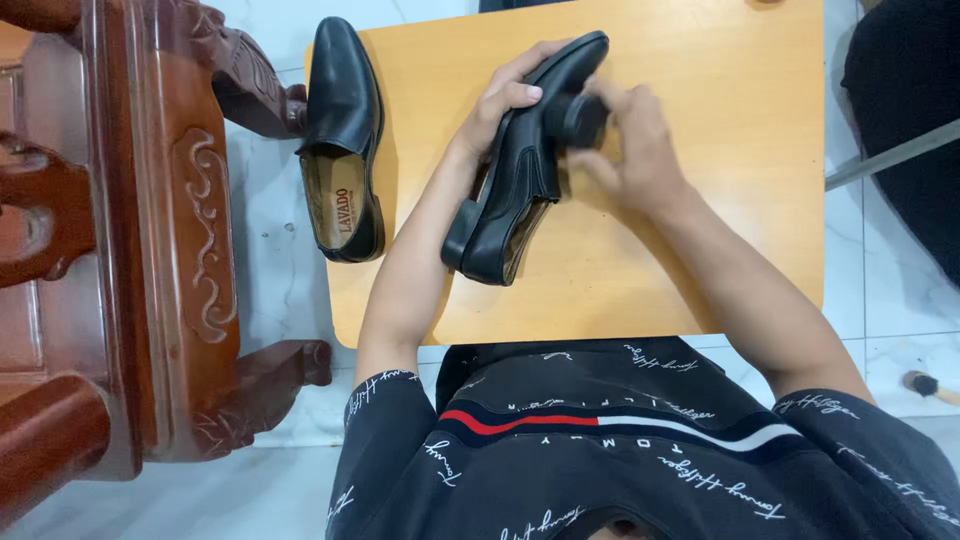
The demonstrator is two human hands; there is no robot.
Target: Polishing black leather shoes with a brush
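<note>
My left hand point(497, 105) grips a black leather shoe point(520, 185) from its far side, holding it tilted on its edge over the low wooden table point(720, 210). My right hand point(635, 140) presses a small round black applicator point(578, 120) against the shoe's upper near the toe. A second black shoe point(343, 140) lies flat at the table's left edge, its tan insole facing up, untouched by either hand.
A carved dark red wooden chair point(150, 240) stands close on the left. The floor is white tile point(880, 290). A dark object with a metal bar point(900, 150) sits at the right, and a small brush point(930, 387) lies on the floor at lower right.
</note>
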